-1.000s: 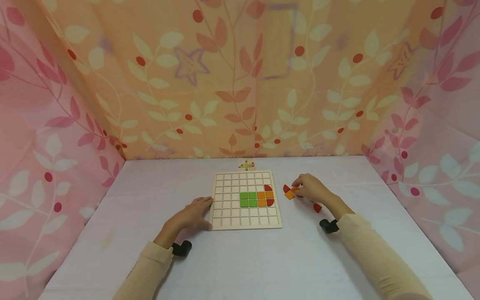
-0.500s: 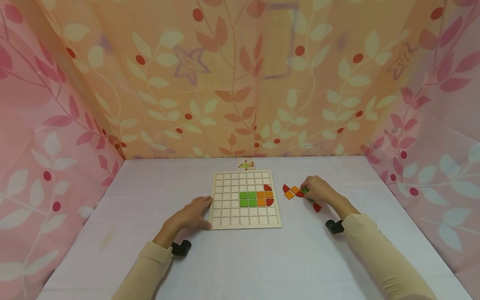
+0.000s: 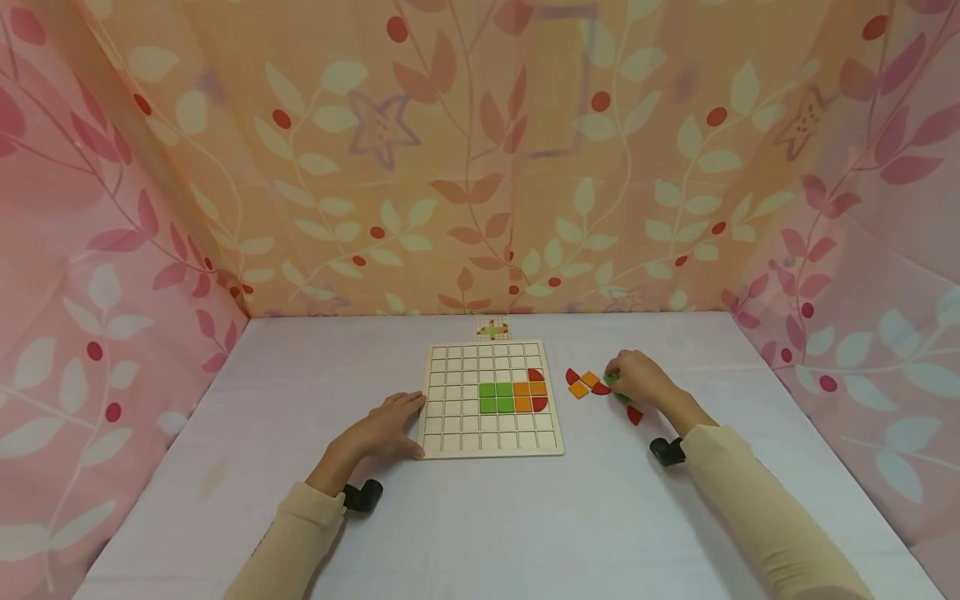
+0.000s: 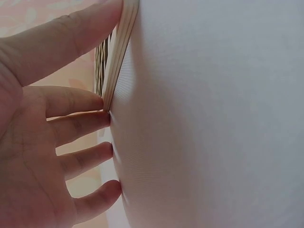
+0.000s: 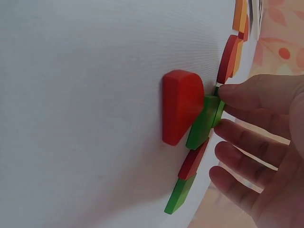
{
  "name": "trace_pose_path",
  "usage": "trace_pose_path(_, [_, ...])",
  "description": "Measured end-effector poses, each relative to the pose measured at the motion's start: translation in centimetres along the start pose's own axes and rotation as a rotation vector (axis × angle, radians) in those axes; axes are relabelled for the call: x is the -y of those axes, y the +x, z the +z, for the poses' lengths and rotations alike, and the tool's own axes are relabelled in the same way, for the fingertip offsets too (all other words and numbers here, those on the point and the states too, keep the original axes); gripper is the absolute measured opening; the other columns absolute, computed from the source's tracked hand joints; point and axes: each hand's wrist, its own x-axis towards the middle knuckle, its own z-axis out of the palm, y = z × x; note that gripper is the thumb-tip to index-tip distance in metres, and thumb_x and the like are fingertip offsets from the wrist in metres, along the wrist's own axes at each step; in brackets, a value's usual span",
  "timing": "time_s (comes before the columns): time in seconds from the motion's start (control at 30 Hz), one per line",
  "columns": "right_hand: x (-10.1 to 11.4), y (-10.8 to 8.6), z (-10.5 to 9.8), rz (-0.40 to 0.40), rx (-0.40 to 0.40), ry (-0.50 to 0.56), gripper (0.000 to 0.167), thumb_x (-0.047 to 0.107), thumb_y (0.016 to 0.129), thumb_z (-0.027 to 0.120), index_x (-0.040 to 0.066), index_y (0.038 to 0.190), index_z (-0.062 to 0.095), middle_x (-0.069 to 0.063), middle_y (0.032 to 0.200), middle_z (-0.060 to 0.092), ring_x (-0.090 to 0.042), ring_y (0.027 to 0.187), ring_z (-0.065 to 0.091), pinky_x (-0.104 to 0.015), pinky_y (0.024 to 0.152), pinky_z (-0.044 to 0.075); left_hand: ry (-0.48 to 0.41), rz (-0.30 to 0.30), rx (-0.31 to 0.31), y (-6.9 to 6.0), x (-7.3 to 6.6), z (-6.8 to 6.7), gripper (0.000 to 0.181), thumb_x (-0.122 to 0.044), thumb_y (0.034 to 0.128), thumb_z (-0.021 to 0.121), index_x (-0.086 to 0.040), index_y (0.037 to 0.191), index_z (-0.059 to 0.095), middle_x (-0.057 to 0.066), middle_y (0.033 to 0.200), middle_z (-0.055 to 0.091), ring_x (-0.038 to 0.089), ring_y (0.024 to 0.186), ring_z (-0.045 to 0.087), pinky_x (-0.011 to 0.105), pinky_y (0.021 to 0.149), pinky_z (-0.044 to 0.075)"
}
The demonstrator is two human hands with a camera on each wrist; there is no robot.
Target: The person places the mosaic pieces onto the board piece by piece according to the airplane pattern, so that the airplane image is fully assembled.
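My left hand [image 3: 386, 427] rests at the left edge of a pale wooden grid board [image 3: 452, 421], its thumb and fingers spread and touching the side. Green tiles [image 3: 488, 390], orange tiles [image 3: 537, 389] and two red quarter-round tiles [image 3: 536, 376] lie on the board's right half. To the right of the board, my right hand [image 3: 637, 379] pinches a green tile [image 5: 219, 114] between thumb and fingers, low over the cloth. Close by it are another green tile [image 5: 202, 124] and a red rounded tile [image 5: 183, 108]. The hand partly hides this group in the head view.
Loose orange tiles [image 3: 578, 389] and a red quarter-round tile [image 3: 572, 377] lie between board and right hand. A small pattern card [image 3: 492, 329] sits behind the board. White cloth [image 3: 480, 525] covers the table; patterned curtains [image 3: 480, 167] stand behind and at both sides.
My right hand has shifted right, from the orange tiles to a green tile that it now pinches. The orange tiles it covered are visible. My left hand and the board hold still.
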Motion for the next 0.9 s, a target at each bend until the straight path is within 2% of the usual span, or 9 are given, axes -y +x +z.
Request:
trace_pose_path(0.37, [0.13, 0.43, 0.00, 0.015, 0.007, -0.032, 0.024, 0.009, 0.085, 0.068, -0.004, 0.104, 0.073, -0.017, 0.099, 0.071, -0.031, 0.094, 0.062, -0.051, 0.093, 0.050, 0.003, -0.013, 0.007, 0.12, -0.07, 0.03, 0.091, -0.024, 0.0747, 0.083, -0.001, 0.149, 0.036, 0.015, 0.158, 0.033, 0.039, 0.147, 0.023, 0.061, 0.115, 0.024])
trace_pose_path(0.6, [-0.11, 0.53, 0.17, 0.025, 0.033, -0.038, 0.025, 0.005, 0.083, 0.068, -0.004, 0.106, 0.072, -0.017, 0.100, 0.071, -0.028, 0.091, 0.060, -0.049, 0.091, 0.051, 0.005, -0.018, 0.014, 0.18, -0.10, 0.12, 0.092, -0.025, 0.0741, 0.084, -0.001, 0.149, 0.036, 0.015, 0.158, 0.032, 0.039, 0.147, 0.023, 0.062, 0.115, 0.024])
trace_pose_path(0.9, [0.17, 0.45, 0.03, 0.035, 0.006, -0.053, 0.024, 0.003, 0.082, 0.066, -0.003, 0.105, 0.073, -0.018, 0.102, 0.070, -0.031, 0.094, 0.059, -0.050, 0.092, 0.049, 0.002, -0.010, 0.002, 0.16, -0.07, 0.01, 0.093, -0.024, 0.0731, 0.084, 0.000, 0.149, 0.036, 0.016, 0.157, 0.033, 0.041, 0.147, 0.024, 0.064, 0.113, 0.025])
